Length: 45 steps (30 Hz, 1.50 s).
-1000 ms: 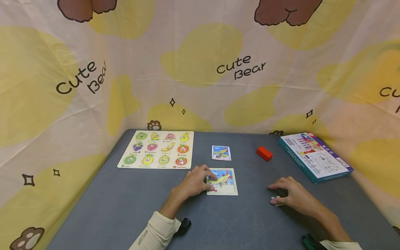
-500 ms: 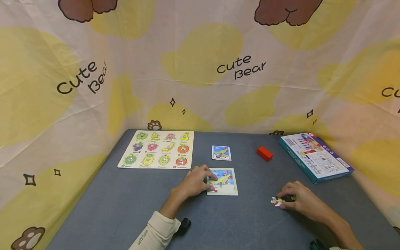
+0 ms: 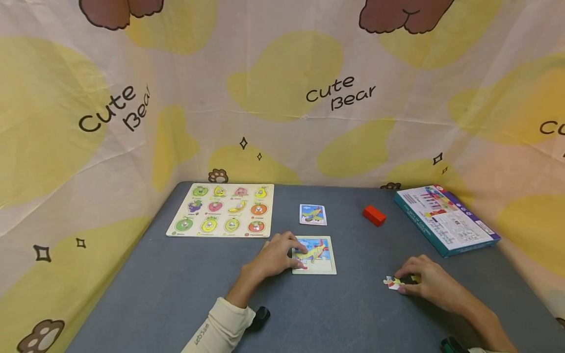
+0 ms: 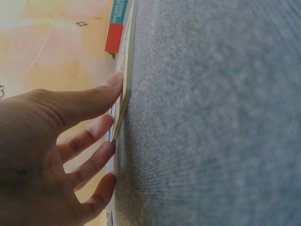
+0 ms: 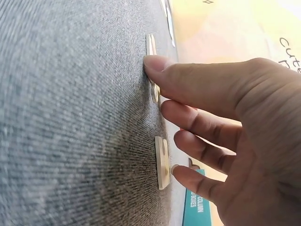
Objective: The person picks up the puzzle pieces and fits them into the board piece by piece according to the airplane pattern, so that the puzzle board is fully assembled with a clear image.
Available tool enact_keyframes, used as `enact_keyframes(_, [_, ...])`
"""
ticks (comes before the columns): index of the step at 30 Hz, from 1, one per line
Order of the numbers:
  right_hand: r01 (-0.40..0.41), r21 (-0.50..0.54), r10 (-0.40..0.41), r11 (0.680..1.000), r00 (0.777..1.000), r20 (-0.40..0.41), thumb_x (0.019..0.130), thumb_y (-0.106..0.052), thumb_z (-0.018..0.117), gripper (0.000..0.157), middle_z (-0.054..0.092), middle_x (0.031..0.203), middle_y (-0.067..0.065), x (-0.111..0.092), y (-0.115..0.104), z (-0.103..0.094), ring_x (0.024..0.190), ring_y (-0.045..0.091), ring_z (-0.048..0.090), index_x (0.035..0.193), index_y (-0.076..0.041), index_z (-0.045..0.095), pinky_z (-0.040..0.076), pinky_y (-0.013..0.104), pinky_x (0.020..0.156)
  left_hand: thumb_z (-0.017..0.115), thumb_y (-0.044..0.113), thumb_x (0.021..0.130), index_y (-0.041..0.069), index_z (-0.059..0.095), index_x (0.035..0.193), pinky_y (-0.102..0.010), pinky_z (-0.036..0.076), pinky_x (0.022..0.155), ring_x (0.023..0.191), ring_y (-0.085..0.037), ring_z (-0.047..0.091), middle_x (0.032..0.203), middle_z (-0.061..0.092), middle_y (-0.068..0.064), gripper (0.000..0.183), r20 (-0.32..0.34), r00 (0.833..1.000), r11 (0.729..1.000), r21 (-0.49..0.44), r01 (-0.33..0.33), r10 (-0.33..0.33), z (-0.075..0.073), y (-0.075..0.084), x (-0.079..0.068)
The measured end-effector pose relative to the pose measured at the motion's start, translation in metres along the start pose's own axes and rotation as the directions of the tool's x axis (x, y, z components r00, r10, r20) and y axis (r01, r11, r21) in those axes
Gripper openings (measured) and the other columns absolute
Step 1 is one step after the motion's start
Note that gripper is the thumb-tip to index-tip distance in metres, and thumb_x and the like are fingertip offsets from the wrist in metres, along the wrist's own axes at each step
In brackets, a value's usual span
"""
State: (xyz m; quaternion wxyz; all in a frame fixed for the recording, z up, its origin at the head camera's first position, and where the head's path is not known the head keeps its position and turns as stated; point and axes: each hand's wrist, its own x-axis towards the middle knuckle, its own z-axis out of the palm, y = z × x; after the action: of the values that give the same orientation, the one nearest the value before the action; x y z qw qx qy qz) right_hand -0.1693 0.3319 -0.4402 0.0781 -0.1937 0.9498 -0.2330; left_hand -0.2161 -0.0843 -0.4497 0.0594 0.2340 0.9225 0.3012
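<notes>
In the head view a small wooden jigsaw board (image 3: 325,268) with a yellow plane picture lies on the table, its lower strip bare. My left hand (image 3: 272,256) rests at the board's left side, thumb and fingers spread, touching it. To the right, my right hand (image 3: 434,285) pinches a colourful jigsaw piece (image 3: 391,283) lying on the table, thumb against it and forefinger beside it. A second jigsaw piece (image 5: 162,162) lies under the other fingers, largely hidden in the head view. Behind the board lies a small plane picture card (image 3: 313,214).
A fruit picture board (image 3: 224,221) lies at the back left. A red block (image 3: 374,215) sits back right of the jigsaw board, and a flat teal-edged box (image 3: 446,220) lies farther right. Patterned cloth walls (image 3: 273,132) enclose the table (image 3: 344,314).
My right hand has shifted slightly right and nearer me, exposing more of the jigsaw piece by its thumb; in the last half second it has barely moved. My left hand stays on the board.
</notes>
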Motion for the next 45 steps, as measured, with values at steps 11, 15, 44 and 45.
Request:
enact_keyframes(11, [0.053, -0.034, -0.054, 0.998, 0.997, -0.048, 0.088, -0.039, 0.086, 0.016, 0.065, 0.098, -0.018, 0.0, -0.001, 0.001, 0.094, 0.004, 0.051, 0.098, -0.028, 0.08, 0.046, 0.028, 0.079, 0.086, 0.019, 0.09, 0.018, 0.082, 0.119, -0.054, 0.039, 0.096, 0.114, -0.025, 0.052, 0.123, 0.062, -0.003, 0.029, -0.001, 1.0, 1.0, -0.004, -0.002, 0.002, -0.002, 0.0, 0.0])
enact_keyframes(15, [0.064, -0.043, -0.066, 0.997, 0.996, -0.061, 0.089, -0.04, 0.085, 0.014, 0.065, 0.097, -0.019, 0.003, -0.003, 0.002, 0.094, 0.002, 0.051, 0.097, -0.03, 0.08, 0.047, 0.028, 0.079, 0.086, 0.019, 0.09, 0.018, 0.082, 0.119, -0.053, 0.039, 0.095, 0.113, -0.025, 0.052, 0.123, 0.062, -0.003, 0.029, -0.002, 1.0, 1.0, -0.003, -0.002, 0.002, -0.003, 0.001, 0.0])
enact_keyframes(44, [0.243, -0.086, -0.247, 0.966, 0.968, -0.042, 0.09, -0.033, 0.086, 0.016, 0.063, 0.104, -0.015, 0.084, -0.077, 0.033, 0.104, 0.012, 0.054, 0.103, -0.025, 0.081, 0.051, 0.038, 0.089, 0.086, 0.02, 0.09, 0.021, 0.081, 0.12, -0.051, 0.039, 0.095, 0.114, -0.024, 0.051, 0.124, 0.061, -0.002, 0.03, 0.014, 1.0, 1.0, 0.003, 0.01, -0.01, -0.002, -0.001, 0.0])
enact_keyframes(45, [0.248, -0.088, -0.253, 0.965, 0.967, -0.038, 0.09, -0.033, 0.086, 0.016, 0.063, 0.104, -0.015, 0.086, -0.08, 0.035, 0.103, 0.011, 0.054, 0.103, -0.025, 0.081, 0.051, 0.037, 0.088, 0.086, 0.02, 0.09, 0.021, 0.082, 0.119, -0.052, 0.039, 0.095, 0.114, -0.024, 0.051, 0.124, 0.061, -0.002, 0.029, 0.012, 1.0, 1.0, 0.002, 0.009, -0.009, -0.002, 0.0, 0.0])
